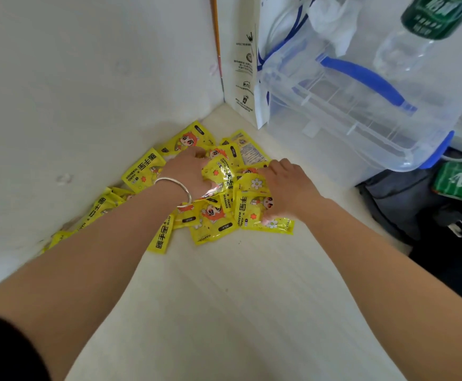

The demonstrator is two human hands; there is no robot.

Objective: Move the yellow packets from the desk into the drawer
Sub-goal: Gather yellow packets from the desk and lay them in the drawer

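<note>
Several yellow hand-warmer packets [210,220] lie heaped in the far corner of the pale desk [238,298], against the white wall. My left hand [190,171], with a silver bangle on its wrist, is closed around crumpled packets in the middle of the heap. My right hand [287,185] presses down on the right side of the pile, its fingers curled over packets and its thumb on a flat one at the front. More packets trail along the wall to the left, partly hidden under my left forearm. No drawer is in view.
A clear plastic box with a blue handle [361,105] stands on the desk at the right, with a white paper bag [245,78] beside it. A green-labelled bottle [427,20] stands behind. Dark bags and a green pouch [458,181] lie beyond the desk's right edge.
</note>
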